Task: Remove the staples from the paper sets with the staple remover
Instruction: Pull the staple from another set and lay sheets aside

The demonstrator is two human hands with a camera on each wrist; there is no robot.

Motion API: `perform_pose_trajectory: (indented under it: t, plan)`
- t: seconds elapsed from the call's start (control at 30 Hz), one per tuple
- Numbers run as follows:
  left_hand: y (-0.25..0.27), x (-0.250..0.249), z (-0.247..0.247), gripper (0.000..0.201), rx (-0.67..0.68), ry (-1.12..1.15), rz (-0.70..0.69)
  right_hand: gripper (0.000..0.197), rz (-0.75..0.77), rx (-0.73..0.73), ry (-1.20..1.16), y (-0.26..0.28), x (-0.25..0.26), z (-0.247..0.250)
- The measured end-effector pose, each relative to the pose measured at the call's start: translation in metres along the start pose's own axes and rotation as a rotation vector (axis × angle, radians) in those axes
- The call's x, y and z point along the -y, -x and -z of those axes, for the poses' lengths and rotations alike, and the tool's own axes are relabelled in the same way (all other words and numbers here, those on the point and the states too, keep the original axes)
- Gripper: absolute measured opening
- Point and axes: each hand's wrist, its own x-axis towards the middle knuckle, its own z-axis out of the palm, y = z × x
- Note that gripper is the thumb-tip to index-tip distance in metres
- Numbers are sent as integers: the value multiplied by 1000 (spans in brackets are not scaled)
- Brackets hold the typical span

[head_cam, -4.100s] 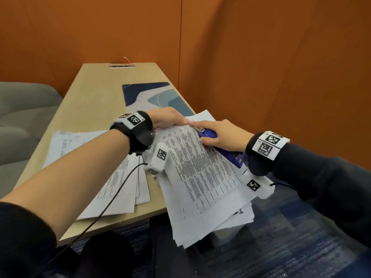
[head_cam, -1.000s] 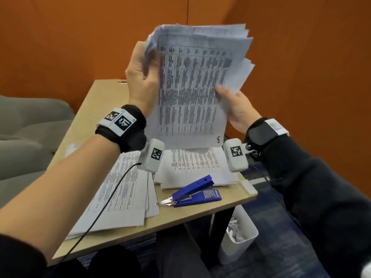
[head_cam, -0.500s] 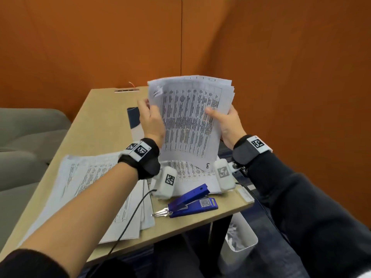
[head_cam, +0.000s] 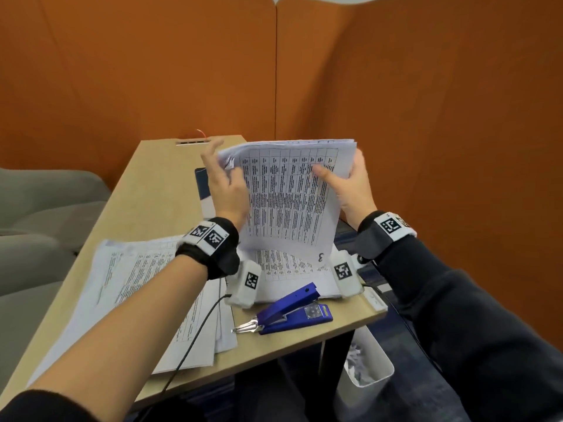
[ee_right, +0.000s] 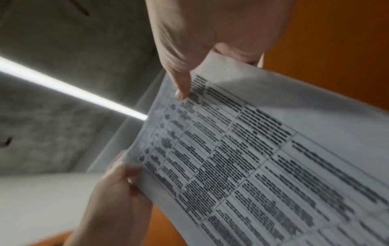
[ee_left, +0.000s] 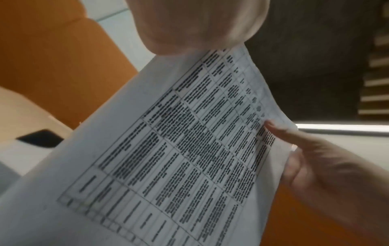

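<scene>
The stack of papers (head_cam: 292, 196) stands upright in mid-air at the centre of the head view, above the far right part of the table (head_cam: 146, 196). It looks light but floppy: a loose bundle of thin sheets whose lower edge curls toward the person. I judge it will sag and fan out unless it is gripped by both side edges near the top, and the sheets may slide over one another if the grip is loose.

The right hand (head_cam: 350, 190) grips the stack's right edge, thumb (head_cam: 323, 175) pressed on the printed front and the fingers behind. The left hand (head_cam: 225, 190) sits at the stack's upper left corner, where a small fold or torn bit shows; its fingers look spread and blurred there. In the right wrist view the left hand (ee_right: 118, 196) is at the paper's edge with fingers curled against it, so it seems to hold that corner, though the head view leaves this uncertain.

The staple remover (head_cam: 286, 309), blue with metal claws pointing to the lower left, lies untouched on the table near its front edge, below both hands. More papers (head_cam: 128, 284) lie flat at the left, and another set (head_cam: 289, 269) lies directly under the raised stack. A white bin (head_cam: 365, 367) stands on the floor at the lower right.
</scene>
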Motion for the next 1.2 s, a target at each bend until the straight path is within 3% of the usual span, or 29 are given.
perform_pose_trajectory:
  t: [0.1,0.17,0.23,0.37,0.47,0.57,0.67,0.87,1.03,1.2]
  plan:
    - [-6,-4,-5,68,64,-74,-221,79,299,-49,241,-5,10,1]
    - [-7,-4,-7,62,73,-135,-256,62,433,-9,359,-9,14,-1]
    - [-11,-2,-6,42,49,-153,-281,36,482,-16,439,-12,12,-1]
    - [-15,-5,-6,24,-3,-111,-186,25,369,-84,368,-16,9,8]
    - [-15,5,-5,28,68,-10,47,41,61,-5,13,-14,3,13]
    - [-11,17,-5,31,180,-66,220,29,-195,161,-68,-4,-12,10]
    - [-14,6,-13,37,102,-76,274,18,-191,95,6,-1,-5,2]
    - [-13,-34,-19,19,21,-58,137,10,-22,21,-29,-13,24,-1]
    - [19,-8,-18,17,50,-167,447,9,-263,47,32,14,-23,-6]
    - [17,-11,-17,10,9,-82,227,15,-204,8,-79,8,-13,0]
